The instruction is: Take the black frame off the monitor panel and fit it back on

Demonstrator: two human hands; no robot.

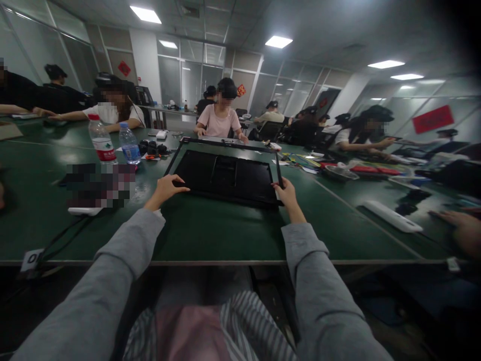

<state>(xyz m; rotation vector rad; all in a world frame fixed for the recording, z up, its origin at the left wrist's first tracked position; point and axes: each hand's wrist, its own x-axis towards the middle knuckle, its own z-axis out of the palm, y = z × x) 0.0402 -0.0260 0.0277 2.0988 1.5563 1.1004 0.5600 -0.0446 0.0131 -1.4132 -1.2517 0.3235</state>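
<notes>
A thin black rectangular frame [278, 168], like a screen bezel, is tilted up above the table, its far edge higher than my hands. My left hand [168, 189] is at its left side, thumb and fingers closed round the edge. On the opposite side, my right hand [286, 194] pinches the right edge near its lower corner. Behind and below the frame lies a flat black panel [244, 175] with a recessed middle section, resting on the green table. The frame's near edge is hard to tell from the dark panel.
To the left stand a red-capped bottle [102, 143] and a blue-capped bottle [130, 146], near small black parts [152, 149]. A white power strip [393, 216] lies right. Across the green table [225, 235] sits a person in pink [219, 120]; other people work around.
</notes>
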